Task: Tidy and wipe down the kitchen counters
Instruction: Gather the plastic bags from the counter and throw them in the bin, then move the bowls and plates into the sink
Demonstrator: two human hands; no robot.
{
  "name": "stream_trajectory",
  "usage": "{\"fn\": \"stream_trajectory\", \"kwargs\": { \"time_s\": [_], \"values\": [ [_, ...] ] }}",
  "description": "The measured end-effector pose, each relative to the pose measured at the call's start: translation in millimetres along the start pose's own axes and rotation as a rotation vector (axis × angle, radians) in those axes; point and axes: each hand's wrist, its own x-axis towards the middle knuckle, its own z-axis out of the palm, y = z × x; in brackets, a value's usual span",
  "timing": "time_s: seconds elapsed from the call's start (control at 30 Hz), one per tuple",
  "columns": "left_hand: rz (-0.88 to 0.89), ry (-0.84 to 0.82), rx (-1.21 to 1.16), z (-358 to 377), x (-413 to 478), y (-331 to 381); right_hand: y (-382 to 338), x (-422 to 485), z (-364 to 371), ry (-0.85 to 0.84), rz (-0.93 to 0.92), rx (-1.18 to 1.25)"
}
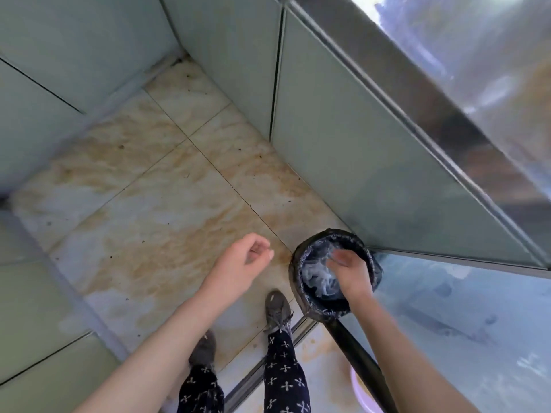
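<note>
Black liner (313, 307) is folded over the rim of a round bin (295, 289), which stands on the floor directly under the right hand (350, 274). Inside, just beneath that hand's fingers, lies pale crumpled plastic (316, 281). The right hand reaches down into the bin's mouth. Blur hides whether its fingers pinch the pale plastic or only hover over it, so I cannot tell its grip. The left hand (246, 259) hangs in the air just left of the bin, fingers loosely curled, holding nothing.

By the look of them, the liner and its contents are thin, soft and light, probably slippery and easy to tear. The doubled film at the rim seems the safest place to take hold, gathered evenly.

Beyond the right hand rise pale green cabinet doors (372, 174) under a steel counter edge (441, 114). Below the left hand spreads a stained tile floor (143, 210).
</note>
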Motion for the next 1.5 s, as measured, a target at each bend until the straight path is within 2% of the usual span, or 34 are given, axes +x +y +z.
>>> {"fn": "stream_trajectory", "kwargs": {
  "time_s": [0.17,0.4,0.57,0.7,0.97,1.17,1.3,1.5],
  "values": [
    [0.050,0.005,0.033,-49.6,-38.8,43.5,-61.5,-84.1,-6.2,-0.001,-0.191,-0.064],
    [0.105,-0.019,0.013,-104.9,-95.8,81.8,-118.7,-188.9,-46.0,0.135,-0.341,0.045],
    [0.177,-0.020,0.052,-132.7,-87.3,136.7,-167.3,-204.6,-92.4,0.257,-0.398,0.103],
    [0.262,-0.053,0.116,-139.6,-46.2,207.8,-208.3,-178.2,-141.2,0.356,-0.407,0.158],
    [0.322,-0.112,0.200,-116.9,51.2,332.5,-268.7,-104.5,-207.3,0.396,-0.306,0.296],
    [0.259,-0.264,0.215,-86.1,116.0,389.6,-282.3,-60.6,-247.1,0.533,-0.122,0.467],
    [0.254,-0.288,0.214,-65.2,166.4,425.0,-291.1,-31.6,-264.9,0.579,-0.030,0.599],
    [0.208,-0.352,0.123,-34.8,234.5,479.5,-321.9,-12.6,-293.2,0.575,0.058,1.056]
  ]
}}
